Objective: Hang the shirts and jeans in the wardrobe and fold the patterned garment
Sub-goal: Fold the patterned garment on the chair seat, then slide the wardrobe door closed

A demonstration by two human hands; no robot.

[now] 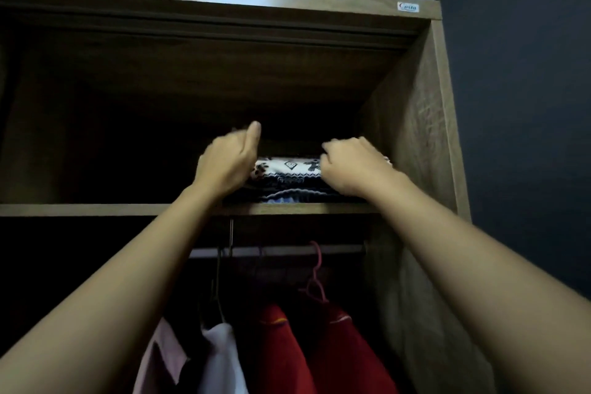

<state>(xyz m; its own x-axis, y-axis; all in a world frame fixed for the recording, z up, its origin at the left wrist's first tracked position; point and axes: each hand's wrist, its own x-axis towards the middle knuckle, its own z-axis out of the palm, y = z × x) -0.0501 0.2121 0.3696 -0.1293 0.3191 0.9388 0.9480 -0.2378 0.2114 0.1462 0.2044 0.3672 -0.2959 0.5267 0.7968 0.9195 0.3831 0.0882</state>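
in the middle of the frame, two bare arms reach up to the top shelf of a brown wardrobe. a folded patterned garment, white and dark blue, lies on the shelf. the left hand is on its left end, thumb sticking up. the right hand rests on its right end, fingers curled. lower in the frame, a rail holds a pink hanger, two red shirts, a white shirt and a pale pink shirt.
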